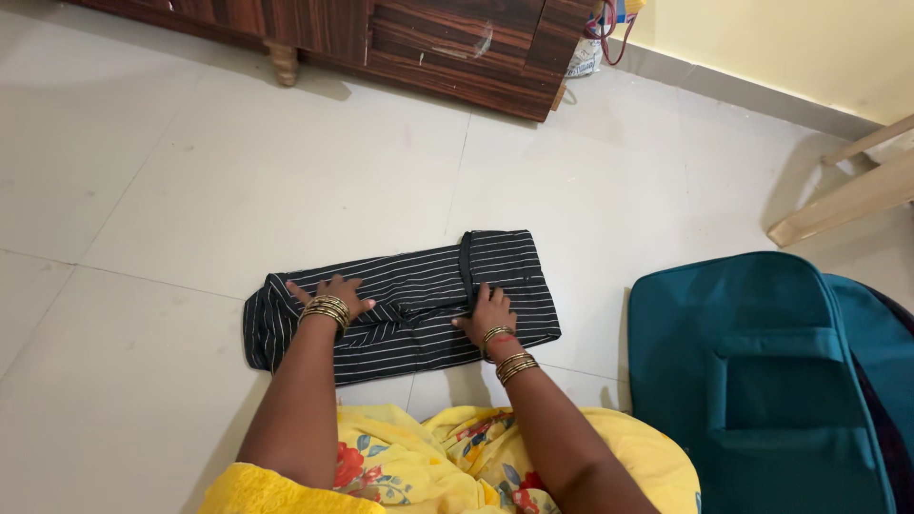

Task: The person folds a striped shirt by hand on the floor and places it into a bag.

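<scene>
Yellow flowered cloth (457,457) fills the nearest edge of the view, covering the person's lap. Just beyond it, on the pale tiled floor (190,190), lies a folded black garment with thin white stripes (409,300), stretched out long from side to side. Both hands rest flat on this garment. The left hand (331,297) presses its left part, fingers spread and open, gripping nothing; gold bangles (327,310) ring that wrist. The right hand (487,309) lies on the garment's right part, just below a darker band that crosses the fabric, fingers also loose and flat, closed on nothing. To the right of the garment, a little apart, sits a teal suitcase (762,381), its lid shut, so its contents cannot be seen. Beyond the garment, well apart, stands a dark wooden cabinet (428,38) on short legs. Right of the cabinet a light wooden frame (847,195) leans by the cream wall (781,38).
</scene>
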